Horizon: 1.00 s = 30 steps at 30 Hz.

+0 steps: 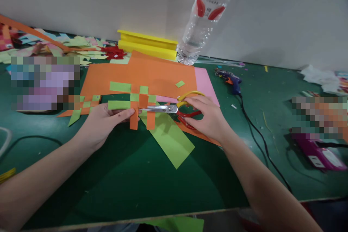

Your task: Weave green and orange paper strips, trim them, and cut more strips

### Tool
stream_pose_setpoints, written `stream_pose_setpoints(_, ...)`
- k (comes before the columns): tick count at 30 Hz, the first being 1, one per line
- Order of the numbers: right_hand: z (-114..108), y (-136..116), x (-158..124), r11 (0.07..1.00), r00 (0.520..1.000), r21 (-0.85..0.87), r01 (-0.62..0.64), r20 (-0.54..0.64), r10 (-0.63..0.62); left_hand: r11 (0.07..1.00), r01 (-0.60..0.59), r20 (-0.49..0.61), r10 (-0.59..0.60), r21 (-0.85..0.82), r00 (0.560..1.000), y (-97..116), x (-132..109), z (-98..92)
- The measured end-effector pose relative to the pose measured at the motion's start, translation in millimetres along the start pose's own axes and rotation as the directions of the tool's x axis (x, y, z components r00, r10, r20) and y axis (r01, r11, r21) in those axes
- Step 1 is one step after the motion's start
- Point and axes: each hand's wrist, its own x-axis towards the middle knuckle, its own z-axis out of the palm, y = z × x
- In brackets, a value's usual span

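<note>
My left hand pinches a woven piece of green and orange paper strips between thumb and fingers. Loose strip ends stick out to its left and hang down. In my right hand are scissors with one yellow and one red handle loop. Their metal blades point left and reach the woven piece among its orange strips. Below lies a green paper sheet on the table. Behind the hands, a small green paper scrap rests on large orange paper. Another woven paper piece lies left of my left hand.
A clear plastic bottle stands by the wall beside a folded yellow strip. To the right lie a glue gun with a black cord and a magenta device. Paper scraps are heaped at the back left.
</note>
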Motion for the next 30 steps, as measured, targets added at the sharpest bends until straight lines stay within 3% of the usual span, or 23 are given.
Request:
stream_pose_setpoints(11,0.7,-4.9,1.4,0.993,0.995,0.079,-0.091,0.038,0.089,0.996,0.054,-0.126,-0.045,0.067,0.991,4.6,-1.6,0.7)
stream_pose_setpoints(16,1.8,-5.0,1.6,0.986,0.993,0.121,-0.113,0.042,0.108,0.998,0.037,-0.1,-0.032,0.047,0.994,3.2,-0.6,0.9)
stream_pose_setpoints(30,0.2,-20.4,-2.5,0.993,0.999,-0.11,-0.031,0.038,0.036,0.998,0.051,-0.058,-0.054,-0.038,0.997,5.2,-6.8,7.6)
